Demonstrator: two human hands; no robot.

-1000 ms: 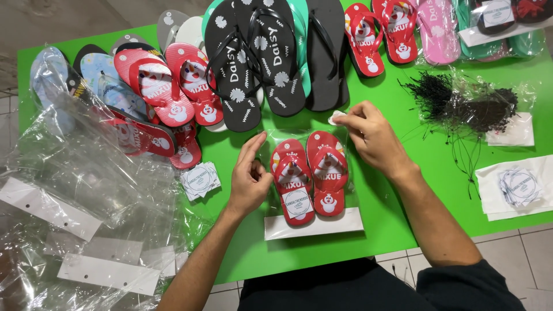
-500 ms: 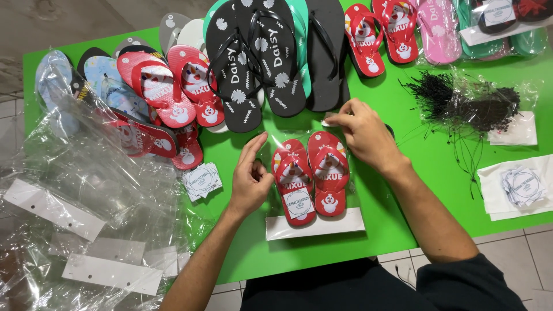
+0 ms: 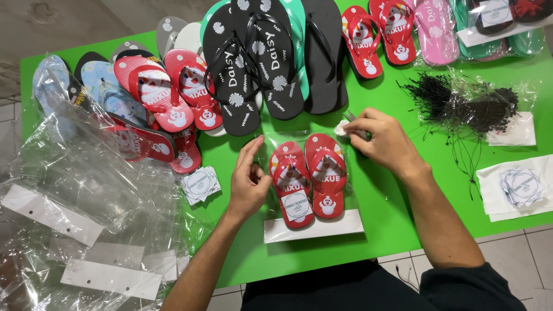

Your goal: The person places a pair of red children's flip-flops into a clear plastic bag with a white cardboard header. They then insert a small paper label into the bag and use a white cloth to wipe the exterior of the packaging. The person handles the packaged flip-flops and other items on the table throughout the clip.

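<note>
A pair of small red flip-flops (image 3: 314,178) with a cartoon print lies inside a clear plastic bag with a white header strip (image 3: 314,228) on the green table (image 3: 380,224). My left hand (image 3: 247,181) rests against the bag's left side, fingers loosely apart. My right hand (image 3: 383,141) is at the bag's upper right corner, pinching a small white piece (image 3: 341,130) between thumb and fingers. A round paper tag (image 3: 297,205) sits on the left flip-flop.
Black flip-flops (image 3: 256,63) and more red pairs (image 3: 167,101) lie at the back. A heap of clear bags (image 3: 75,207) fills the left. A bundle of black strings (image 3: 461,103) and stacks of round tags (image 3: 521,185) lie right; more tags (image 3: 200,184) sit left of my left hand.
My left hand has slid slightly lower along the bag's left side. My right hand stays at the upper right corner with the white piece. The bagged pair has barely shifted.
</note>
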